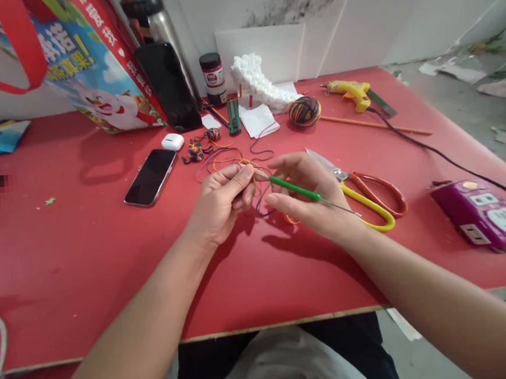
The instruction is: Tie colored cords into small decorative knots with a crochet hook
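Near the middle of the red table, my left hand (227,200) is closed in a pinch on multicoloured thread (258,177), beside the tip of a crochet hook. The hook's green handle (294,187) slants across my right hand (312,193), its bare metal end pointing toward the wrist. The right fingers are curved around the hook, with the thumb below it. Loose loops of orange and purple thread lie under and behind both hands. Behind them is a wound ball of multicoloured yarn (305,112). Small knotted yarn pieces (196,150) rest to its left.
Scissors (370,200) lie right of my right hand. A phone (151,177) and white earphone case (173,141) are at left. Farther back stand a printed bag (108,78), a dark phone (169,88) and a jar (213,80). A glue gun (350,93) and purple power socket (485,212) are at right.
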Demonstrator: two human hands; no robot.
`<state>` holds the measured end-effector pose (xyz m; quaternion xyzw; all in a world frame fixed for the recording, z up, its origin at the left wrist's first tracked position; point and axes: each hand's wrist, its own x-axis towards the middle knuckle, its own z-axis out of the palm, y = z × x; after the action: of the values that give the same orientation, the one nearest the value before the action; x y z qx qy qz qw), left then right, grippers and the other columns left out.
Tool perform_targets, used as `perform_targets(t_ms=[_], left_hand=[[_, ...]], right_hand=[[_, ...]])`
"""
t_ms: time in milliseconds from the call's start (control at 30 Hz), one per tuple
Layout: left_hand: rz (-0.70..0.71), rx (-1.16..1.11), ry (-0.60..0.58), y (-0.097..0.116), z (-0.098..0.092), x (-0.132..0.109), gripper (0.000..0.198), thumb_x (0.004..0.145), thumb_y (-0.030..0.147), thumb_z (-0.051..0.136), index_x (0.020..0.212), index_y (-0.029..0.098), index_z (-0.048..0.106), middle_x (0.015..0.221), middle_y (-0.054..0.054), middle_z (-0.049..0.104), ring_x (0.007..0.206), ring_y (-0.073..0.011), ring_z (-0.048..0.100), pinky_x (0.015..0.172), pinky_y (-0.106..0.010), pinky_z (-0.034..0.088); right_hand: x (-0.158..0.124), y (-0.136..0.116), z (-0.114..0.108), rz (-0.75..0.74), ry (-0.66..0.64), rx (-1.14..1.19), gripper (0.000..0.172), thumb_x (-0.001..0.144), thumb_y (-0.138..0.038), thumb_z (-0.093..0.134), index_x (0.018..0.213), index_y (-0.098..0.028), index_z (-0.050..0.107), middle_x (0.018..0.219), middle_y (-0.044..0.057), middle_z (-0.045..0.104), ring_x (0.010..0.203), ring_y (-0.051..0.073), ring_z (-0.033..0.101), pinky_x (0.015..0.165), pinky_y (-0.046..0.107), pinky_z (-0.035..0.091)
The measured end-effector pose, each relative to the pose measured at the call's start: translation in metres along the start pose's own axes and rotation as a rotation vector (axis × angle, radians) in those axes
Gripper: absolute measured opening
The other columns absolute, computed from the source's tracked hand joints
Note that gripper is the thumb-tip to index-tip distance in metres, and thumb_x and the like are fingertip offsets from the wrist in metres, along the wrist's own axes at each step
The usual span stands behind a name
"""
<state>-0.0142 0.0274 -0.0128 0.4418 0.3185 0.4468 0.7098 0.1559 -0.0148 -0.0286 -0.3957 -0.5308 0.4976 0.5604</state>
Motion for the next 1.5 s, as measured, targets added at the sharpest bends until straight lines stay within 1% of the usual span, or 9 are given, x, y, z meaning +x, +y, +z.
perform_targets(t_ms=[67, 167, 333, 633, 933, 1100, 1233, 1333, 1500], left_hand=[[0.007, -0.001, -0.006, 0.000, -0.001, 0.001, 0.022, 0.085, 0.032, 0.085, 0.076, 0.012, 0.081, 0.051, 0.002, 0.052, 0.044, -0.0024, 0.034, 0.045, -0.016, 0.026], [-0.011, 0.007, -0.025, 0.002, -0.002, 0.000, 0.024, 0.084, 0.034, 0.086, 0.076, 0.012, 0.081, 0.052, 0.001, 0.055, 0.045, -0.0029, 0.036, 0.046, -0.016, 0.027], [-0.033, 0.037, -0.051, 0.005, -0.002, -0.001, 0.029, 0.087, 0.040, 0.082, 0.079, 0.013, 0.082, 0.054, 0.000, 0.056, 0.046, -0.0048, 0.038, 0.046, -0.018, 0.030], [-0.056, 0.008, -0.079, 0.007, -0.003, -0.002, 0.031, 0.089, 0.044, 0.080, 0.078, 0.015, 0.079, 0.057, -0.002, 0.064, 0.043, -0.0061, 0.042, 0.044, -0.020, 0.036], [-0.083, -0.006, -0.089, 0.007, -0.004, -0.001, 0.032, 0.083, 0.044, 0.086, 0.082, 0.013, 0.080, 0.069, -0.005, 0.075, 0.044, -0.0069, 0.054, 0.041, -0.019, 0.039], [-0.086, 0.018, -0.044, 0.006, -0.003, -0.002, 0.027, 0.079, 0.039, 0.089, 0.081, 0.014, 0.080, 0.066, -0.003, 0.075, 0.043, -0.0081, 0.058, 0.039, -0.018, 0.042], [-0.037, 0.028, 0.039, 0.004, -0.001, -0.002, 0.023, 0.082, 0.036, 0.086, 0.081, 0.014, 0.080, 0.070, -0.004, 0.077, 0.048, -0.0089, 0.062, 0.044, -0.018, 0.046], [0.036, 0.018, 0.153, 0.004, 0.000, 0.000, 0.020, 0.087, 0.033, 0.082, 0.081, 0.015, 0.078, 0.073, -0.005, 0.078, 0.048, -0.0075, 0.060, 0.044, -0.018, 0.043], [0.113, 0.014, 0.269, 0.002, 0.007, 0.001, 0.022, 0.094, 0.030, 0.075, 0.077, 0.016, 0.075, 0.077, -0.005, 0.079, 0.041, -0.0027, 0.045, 0.043, -0.019, 0.033]], right_hand=[[-0.002, -0.001, 0.000, -0.142, 0.061, -0.115, 0.031, 0.086, -0.033, 0.087, 0.109, -0.023, 0.069, 0.090, 0.001, 0.071, 0.068, 0.013, 0.067, 0.058, 0.025, 0.056], [-0.005, -0.002, -0.002, -0.210, 0.053, -0.187, 0.013, 0.095, -0.030, 0.077, 0.105, -0.022, 0.076, 0.092, 0.004, 0.076, 0.068, 0.013, 0.067, 0.060, 0.026, 0.057], [-0.004, -0.002, -0.005, -0.161, 0.093, -0.114, 0.013, 0.095, -0.027, 0.077, 0.106, -0.021, 0.080, 0.077, 0.000, 0.071, 0.051, 0.008, 0.055, 0.048, 0.024, 0.048], [-0.003, -0.003, -0.006, -0.174, 0.089, -0.083, 0.013, 0.093, -0.018, 0.078, 0.104, -0.024, 0.082, 0.073, -0.003, 0.069, 0.052, 0.007, 0.056, 0.049, 0.023, 0.047], [-0.002, -0.003, -0.006, -0.153, 0.084, -0.097, 0.016, 0.092, -0.032, 0.081, 0.104, -0.022, 0.082, 0.081, 0.001, 0.074, 0.053, 0.009, 0.056, 0.049, 0.026, 0.048], [0.001, -0.004, -0.005, -0.134, 0.059, -0.057, 0.020, 0.089, -0.035, 0.085, 0.102, -0.021, 0.082, 0.084, 0.001, 0.076, 0.053, 0.008, 0.058, 0.050, 0.026, 0.049], [0.004, -0.004, -0.002, 0.089, 0.086, 0.071, 0.035, 0.079, -0.047, 0.092, 0.092, -0.020, 0.074, 0.068, -0.004, 0.068, 0.044, 0.009, 0.051, 0.039, 0.024, 0.038], [0.001, -0.003, 0.004, 0.207, 0.059, 0.045, 0.041, 0.080, -0.052, 0.089, 0.076, -0.019, 0.066, 0.054, -0.006, 0.056, 0.038, 0.007, 0.042, 0.037, 0.024, 0.029], [-0.010, 0.003, 0.025, -0.010, 0.154, -0.203, 0.019, 0.085, -0.033, 0.084, 0.092, -0.018, 0.074, 0.060, -0.006, 0.059, 0.050, 0.008, 0.048, 0.052, 0.026, 0.040]])
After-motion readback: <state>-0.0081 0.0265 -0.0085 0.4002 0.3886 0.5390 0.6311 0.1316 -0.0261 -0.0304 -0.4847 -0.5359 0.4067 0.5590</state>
